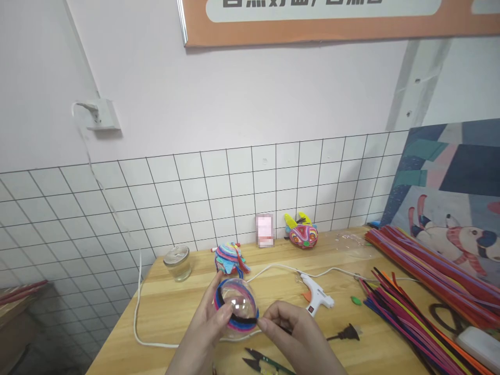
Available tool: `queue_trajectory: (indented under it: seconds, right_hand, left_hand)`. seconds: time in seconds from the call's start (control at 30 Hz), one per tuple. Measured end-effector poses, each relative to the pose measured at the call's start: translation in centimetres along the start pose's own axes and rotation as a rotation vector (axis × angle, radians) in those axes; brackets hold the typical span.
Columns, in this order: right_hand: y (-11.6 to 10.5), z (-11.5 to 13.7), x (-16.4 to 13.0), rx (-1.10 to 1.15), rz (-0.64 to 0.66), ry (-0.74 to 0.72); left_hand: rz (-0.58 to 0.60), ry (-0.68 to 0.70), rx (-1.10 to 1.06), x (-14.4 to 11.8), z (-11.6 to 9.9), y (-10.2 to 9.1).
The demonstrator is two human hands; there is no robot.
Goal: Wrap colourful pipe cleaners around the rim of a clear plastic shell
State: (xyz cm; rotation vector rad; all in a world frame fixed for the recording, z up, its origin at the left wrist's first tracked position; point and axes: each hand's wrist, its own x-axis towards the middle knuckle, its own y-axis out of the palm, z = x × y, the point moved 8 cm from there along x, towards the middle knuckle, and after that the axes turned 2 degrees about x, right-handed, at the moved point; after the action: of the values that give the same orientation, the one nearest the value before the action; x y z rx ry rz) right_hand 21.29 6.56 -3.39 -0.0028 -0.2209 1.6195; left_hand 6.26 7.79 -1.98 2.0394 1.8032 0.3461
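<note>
Holding a clear ball low-center, at the table's near side; can't tell if it touches the table. Left hand cups the ball from 9 o'clock, spread to its width, thumb pressed on the front. Right hand, at 4 o'clock, is pinched tight, thumb and fingertip on a black strip that crosses the ball's front. Blue and pink strips ring the ball. Around it: striped toy at 12 o'clock, glass at 10, glue gun near 3, snips at 5, blades apart, strip bundle well off at 3.
</note>
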Motion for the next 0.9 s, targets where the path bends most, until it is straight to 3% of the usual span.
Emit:
queue_trajectory:
  seconds: [0.43, 0.67, 0.9]
  right_hand:
    - [0.4, 0.2, 0.0, 0.103, 0.051, 0.043]
    - [0.2, -1.1, 0.2, 0.199, 0.042, 0.086]
    - [2.6, -0.6, -0.2, 0.352, 0.384, 0.174]
  left_hand:
    - [0.128, -0.077, -0.021, 0.1, 0.7, 0.4]
    - [0.191, -0.14, -0.014, 0.4, 1.7, 0.2]
    - [0.198, -0.206, -0.01, 0.6, 2.9, 0.3]
